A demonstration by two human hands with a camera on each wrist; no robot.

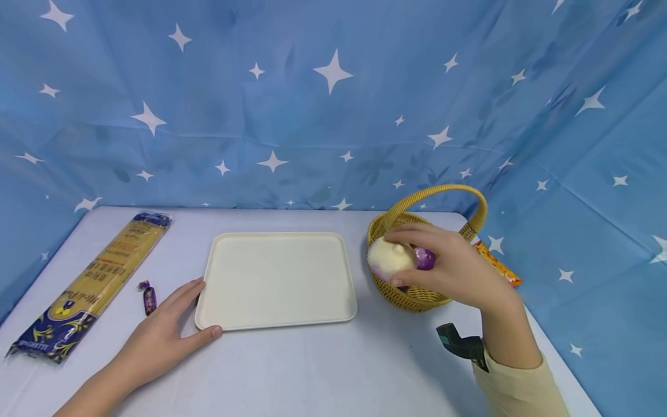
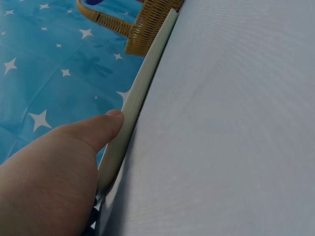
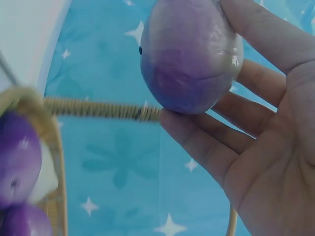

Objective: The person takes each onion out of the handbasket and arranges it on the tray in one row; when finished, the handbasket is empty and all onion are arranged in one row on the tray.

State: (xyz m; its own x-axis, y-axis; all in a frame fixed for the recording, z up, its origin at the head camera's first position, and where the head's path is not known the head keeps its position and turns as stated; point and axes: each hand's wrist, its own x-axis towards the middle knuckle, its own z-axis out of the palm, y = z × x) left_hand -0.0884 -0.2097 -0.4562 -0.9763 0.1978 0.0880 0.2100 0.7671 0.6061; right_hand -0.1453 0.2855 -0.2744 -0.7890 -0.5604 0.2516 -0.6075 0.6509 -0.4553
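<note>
Nearest the head camera: right forearm in a beige sleeve (image 1: 521,388), with a black wrist mount (image 1: 464,346) at the cuff. The right hand (image 1: 443,263) ahead of it grips a purple-and-white turnip-shaped item (image 1: 391,258), thumb on one side and fingers curved round the other, parted only by the item's width. Item location: over the wicker basket (image 1: 411,302); the right wrist view shows it apart from the basket's contents, its skin glossy and shading from violet to pale.

In the basket: rounded purple items (image 3: 17,157) and a pale piece beside them. The arched handle (image 1: 443,191) stands up; whether the fingertips touch it, cannot tell.

Left of the basket, and apart from it, a cream rectangular tray (image 1: 276,281) lies flat on the white surface (image 1: 292,376). Left hand (image 1: 161,336) at the tray's near left corner: fingers extended, thumb spread wide, thumb tip against the near rim; it grasps nothing.

Farther left: a purple-wrapped candy (image 1: 149,298) just beyond the left hand, then a spaghetti packet (image 1: 96,284) lying aslant. Right of the basket, partly hidden, an orange packet (image 1: 499,265). Backdrop: blue curtain (image 1: 292,116) with white stars.
</note>
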